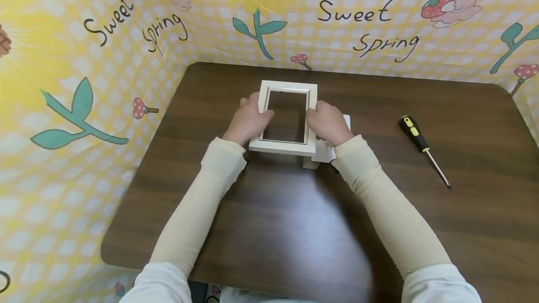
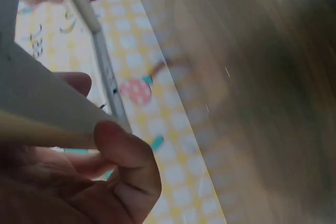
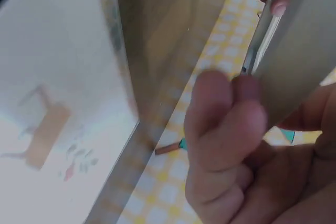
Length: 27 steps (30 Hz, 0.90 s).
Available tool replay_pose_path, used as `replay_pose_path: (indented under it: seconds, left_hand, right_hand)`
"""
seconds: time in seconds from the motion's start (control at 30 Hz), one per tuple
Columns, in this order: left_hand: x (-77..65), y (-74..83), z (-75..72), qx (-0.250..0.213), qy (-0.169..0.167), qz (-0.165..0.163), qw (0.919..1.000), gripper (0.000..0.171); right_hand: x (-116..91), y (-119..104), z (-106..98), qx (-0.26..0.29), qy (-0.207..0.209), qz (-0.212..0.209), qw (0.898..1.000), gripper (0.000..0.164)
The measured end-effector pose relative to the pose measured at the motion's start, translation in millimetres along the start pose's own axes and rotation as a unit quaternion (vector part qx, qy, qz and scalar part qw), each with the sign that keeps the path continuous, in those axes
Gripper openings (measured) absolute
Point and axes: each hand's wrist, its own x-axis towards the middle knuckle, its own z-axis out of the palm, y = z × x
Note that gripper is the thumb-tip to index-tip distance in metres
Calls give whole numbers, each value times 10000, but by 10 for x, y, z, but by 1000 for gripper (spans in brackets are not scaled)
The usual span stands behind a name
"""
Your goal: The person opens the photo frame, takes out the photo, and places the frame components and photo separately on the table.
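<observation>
A white rectangular picture frame (image 1: 283,147) with an open middle is held above the table; wood shows through its opening. On its left side, my left hand (image 1: 249,119) grips the border, thumb over the front. My right hand (image 1: 330,122) holds the opposite side in the same way. The left wrist view shows fingers (image 2: 128,156) bent against the frame's edge (image 2: 42,93). From the right wrist, the frame's side (image 3: 296,51) appears between thumb and fingers. Partly hidden below the right hand lies a white printed sheet (image 1: 323,154), with a small brown piece (image 1: 310,164) beside it.
A black and yellow screwdriver (image 1: 414,133) lies on the brown wooden table (image 1: 269,228) to the right, its tip toward the near right. Yellow checked cloth (image 1: 328,55) rises behind the table and along its left side.
</observation>
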Motion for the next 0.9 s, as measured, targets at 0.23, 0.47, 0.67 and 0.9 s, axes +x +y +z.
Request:
replay_pose_path:
  seconds: [0.23, 0.47, 0.67, 0.9]
  left_hand:
    - [-59, -326, -239, 52, 138, -110, 9998, 62]
    - [-32, -558, -332, 382, 56, -374, 9986, 63]
    - [-4, -687, -355, 529, -71, -505, 9973, 69]
    - [60, -787, -344, 593, -97, -537, 9967, 67]
  right_hand:
    - [143, -226, 307, -158, -503, 52, 9986, 37]
    - [279, -338, 578, -402, -720, 14, 9966, 49]
    - [335, -408, 726, -620, -776, 80, 9950, 60]
    - [415, -437, 829, -767, -854, 267, 9930, 53]
